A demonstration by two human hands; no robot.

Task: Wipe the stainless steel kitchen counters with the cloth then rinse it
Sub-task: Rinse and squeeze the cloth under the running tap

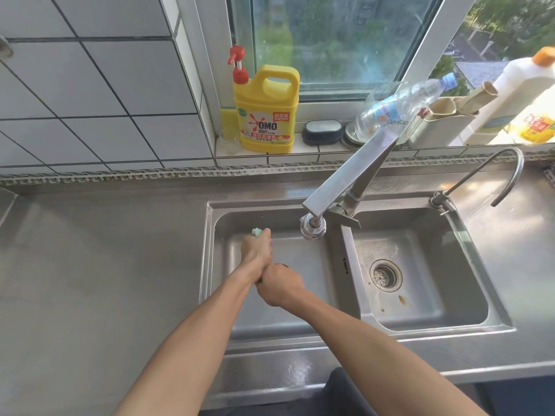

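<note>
Both my hands are over the left basin (pixel 300 313) of a double stainless steel sink. My left hand (pixel 257 249) grips a small light green cloth (pixel 257 232); only its tip shows past the fingers. My right hand (pixel 277 285) is curled just behind the left wrist, and what it holds is hidden, perhaps the cloth's other end. The square faucet spout (pixel 313 228) hangs to the right of the hands; I see no water running. The steel counter (pixel 99 265) stretches to the left.
The right basin (pixel 420 307) has a drain strainer (pixel 385 275). A thin curved tap (pixel 507 172) stands at the back right. On the window sill sit a yellow detergent jug (pixel 265 115), a soap dish (pixel 322 132), a tilted plastic bottle (pixel 402 106) and a white bottle (pixel 516 94).
</note>
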